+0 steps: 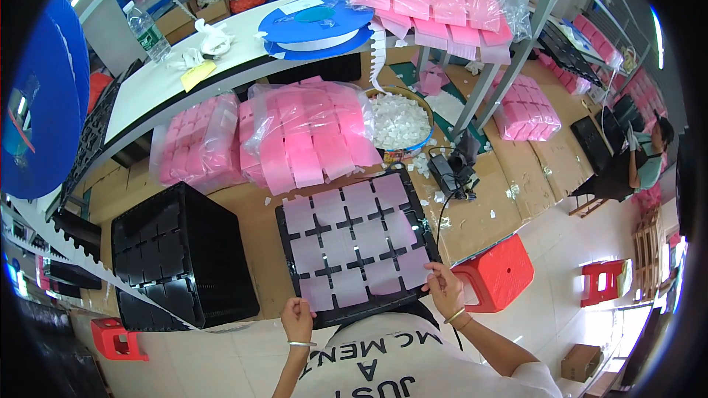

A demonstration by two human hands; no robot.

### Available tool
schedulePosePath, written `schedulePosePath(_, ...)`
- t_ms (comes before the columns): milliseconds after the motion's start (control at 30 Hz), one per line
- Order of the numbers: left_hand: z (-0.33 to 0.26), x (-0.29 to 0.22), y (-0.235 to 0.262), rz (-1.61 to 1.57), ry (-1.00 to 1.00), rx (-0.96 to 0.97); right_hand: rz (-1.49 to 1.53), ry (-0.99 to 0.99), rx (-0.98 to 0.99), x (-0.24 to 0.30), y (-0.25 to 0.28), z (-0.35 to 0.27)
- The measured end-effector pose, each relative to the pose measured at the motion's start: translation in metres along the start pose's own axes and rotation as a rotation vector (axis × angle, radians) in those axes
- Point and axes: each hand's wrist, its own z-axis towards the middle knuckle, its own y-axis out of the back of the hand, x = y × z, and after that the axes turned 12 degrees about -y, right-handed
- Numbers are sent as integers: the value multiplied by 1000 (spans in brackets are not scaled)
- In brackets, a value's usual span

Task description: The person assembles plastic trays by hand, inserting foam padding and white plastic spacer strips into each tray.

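A black tray (355,315) lies on the cardboard-covered bench in front of me, with thin pale pink sheets (346,238) laid in rows over its compartments. Black crossed dividers show between the sheets. At the tray's near left corner my left hand (298,320) is closed, fingers curled and thumb pressed to them; whatever they may pinch is too small to make out. My right hand (447,292) is at the near right corner, its fingers bent beside the edge of the last pink sheet. Whether those fingertips grip the sheet or the tray rim is unclear.
A tall stack of black trays (221,250) stands left. Behind are bagged pink sheets (310,129), a bowl of white pieces (400,121) and a black adapter (447,177) with a cable. A blue reel (317,26) lies on the shelf. A red stool (501,273) is right; a person (641,166) sits farther off.
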Motion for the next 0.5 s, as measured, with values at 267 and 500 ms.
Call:
schedulePosePath(267, -12, 8, 0, -73, 3, -15, -55, 33, -34, -3, 3, 1)
schedulePosePath(500, -31, 19, 0, -60, 32, -66, -73, 38, -41, -3, 5, 0)
